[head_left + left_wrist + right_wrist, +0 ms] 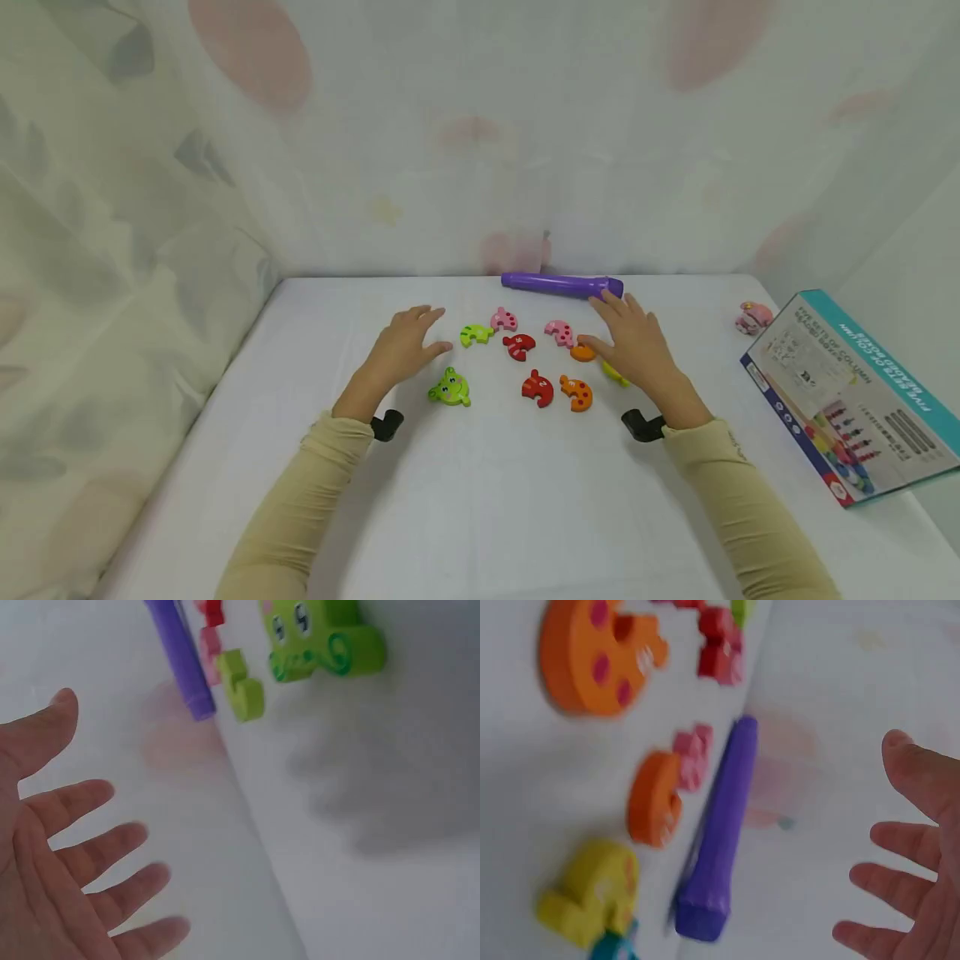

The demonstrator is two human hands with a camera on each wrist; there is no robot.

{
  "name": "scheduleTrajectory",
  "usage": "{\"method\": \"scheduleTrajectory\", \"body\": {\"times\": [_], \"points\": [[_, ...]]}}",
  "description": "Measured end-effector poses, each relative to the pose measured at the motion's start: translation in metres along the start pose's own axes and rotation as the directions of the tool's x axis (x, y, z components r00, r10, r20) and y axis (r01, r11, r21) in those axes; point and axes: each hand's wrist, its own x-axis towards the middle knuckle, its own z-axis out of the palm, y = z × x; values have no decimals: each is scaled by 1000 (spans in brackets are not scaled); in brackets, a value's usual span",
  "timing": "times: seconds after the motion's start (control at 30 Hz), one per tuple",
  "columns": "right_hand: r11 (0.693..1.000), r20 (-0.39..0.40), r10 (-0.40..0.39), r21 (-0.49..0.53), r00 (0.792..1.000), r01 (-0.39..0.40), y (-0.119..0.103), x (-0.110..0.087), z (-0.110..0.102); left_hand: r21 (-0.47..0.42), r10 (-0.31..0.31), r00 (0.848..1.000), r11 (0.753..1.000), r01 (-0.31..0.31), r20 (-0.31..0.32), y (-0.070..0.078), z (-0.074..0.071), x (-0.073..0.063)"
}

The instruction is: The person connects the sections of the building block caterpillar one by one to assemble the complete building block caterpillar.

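Observation:
My left hand (pixel 401 346) hovers with fingers spread, left of the pieces and holding nothing. Closest to it are a green smiling-face piece (pixel 452 388) and a lime curved piece (pixel 476 335). My right hand (pixel 633 342), also spread and holding nothing, hovers over the right side of the group. It partly covers a yellow piece (pixel 615 373) and an orange piece (pixel 583 353). Two red pieces (pixel 537 389), two pink pieces (pixel 559 332) and a spotted orange piece (pixel 577 393) lie between the hands. A teal bit (pixel 615 945) shows in the right wrist view.
Along the table's back edge lies a purple, wand-like stick (pixel 562 284) with a wider right end. A printed box (pixel 855 400) stands tilted at the right, beside a small pink object (pixel 753 317). Patterned cloth (pixel 420 192) hangs behind the white table (pixel 480 500).

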Motion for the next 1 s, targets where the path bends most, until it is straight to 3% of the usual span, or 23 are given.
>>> {"method": "scheduleTrajectory", "body": {"times": [0.1, 0.23, 0.33, 0.5, 0.73, 1.0], "points": [[991, 5, -108, 80, 994, 107, -12, 1, 16, -23, -32, 996, 999, 34, 79, 3, 13, 2], [966, 117, -209, 181, 971, 186, -26, -2, 36, 26, -85, 984, 996, 82, 154, 5, 32, 3], [957, 204, -247, 204, 947, 205, -35, -4, 46, 80, -130, 978, 990, 118, 166, 6, 42, 2], [958, 317, -276, 166, 908, 233, -45, -5, 57, 88, -194, 963, 980, 180, 186, 9, 50, -1], [957, 371, -289, 142, 883, 253, -52, -10, 64, -18, -166, 968, 985, 173, 188, 15, 54, -1], [947, 338, -311, 31, 888, 320, -62, -12, 67, -89, -92, 971, 990, 114, 221, 21, 58, 3]]}}
